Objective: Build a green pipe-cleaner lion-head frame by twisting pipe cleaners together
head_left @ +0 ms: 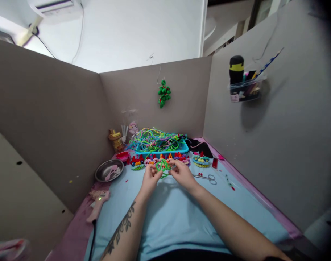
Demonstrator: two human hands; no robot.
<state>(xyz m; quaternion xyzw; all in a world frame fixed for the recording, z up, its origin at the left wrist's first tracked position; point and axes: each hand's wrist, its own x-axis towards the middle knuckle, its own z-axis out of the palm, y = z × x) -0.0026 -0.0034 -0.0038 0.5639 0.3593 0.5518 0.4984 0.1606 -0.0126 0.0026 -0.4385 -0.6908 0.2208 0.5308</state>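
Between my two hands, above the blue cloth, is a looped bundle of bright green cord. My left hand pinches its left side between thumb and fingers. On the other side, my right hand grips the cord with thumb and forefinger. Just behind them stands a blue tray heaped with tangled colourful cords. A row of small colourful braided pieces lies along the tray's front. Scissors rest to the right of my right hand.
At left are a metal bowl with white bits and a pink glue gun with its cable. A round braided piece and a red object lie right. Grey panels enclose the table; a plastic holder hangs on the right one.
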